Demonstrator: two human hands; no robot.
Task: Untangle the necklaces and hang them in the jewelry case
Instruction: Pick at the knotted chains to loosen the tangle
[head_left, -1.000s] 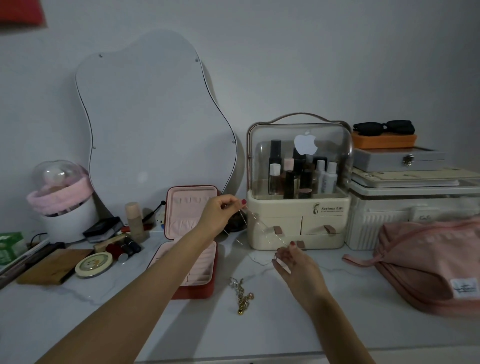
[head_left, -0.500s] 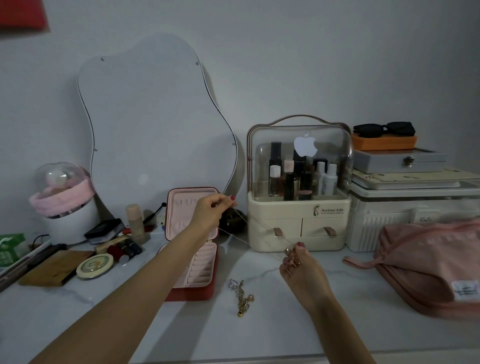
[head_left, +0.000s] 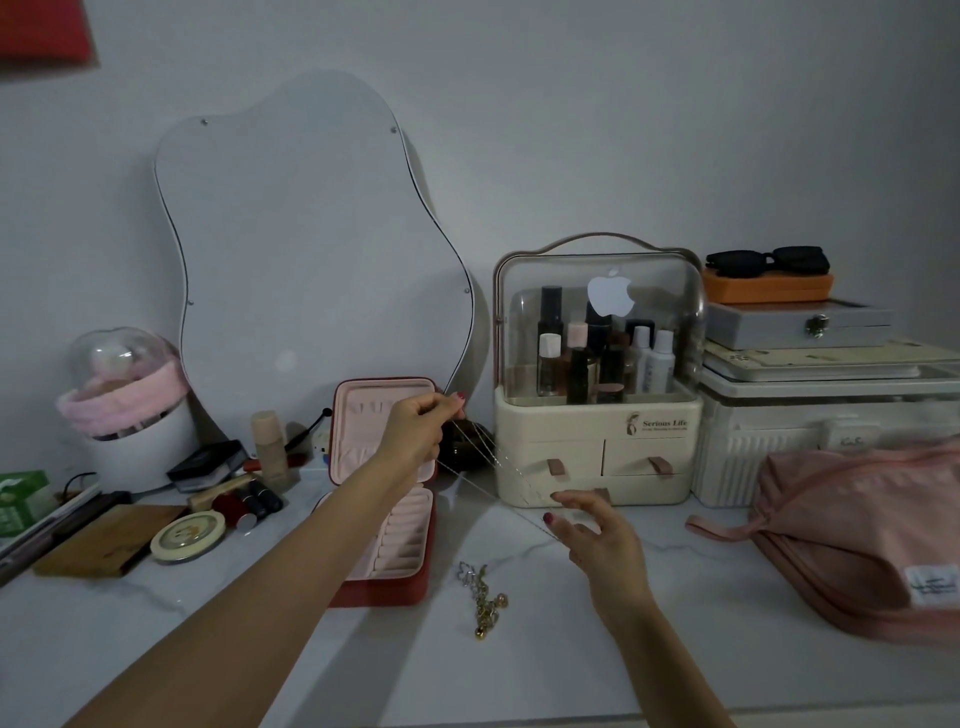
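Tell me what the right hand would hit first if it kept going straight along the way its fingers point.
Likely the cream cosmetic organizer: the right hand points up and away toward its drawer front, with only the thin necklace chain between. Depth is unclear from this single view.

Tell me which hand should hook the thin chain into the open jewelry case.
Left, probably. The left hand pinches the chain right in front of the case lid; the right hand holds its other end farther away.
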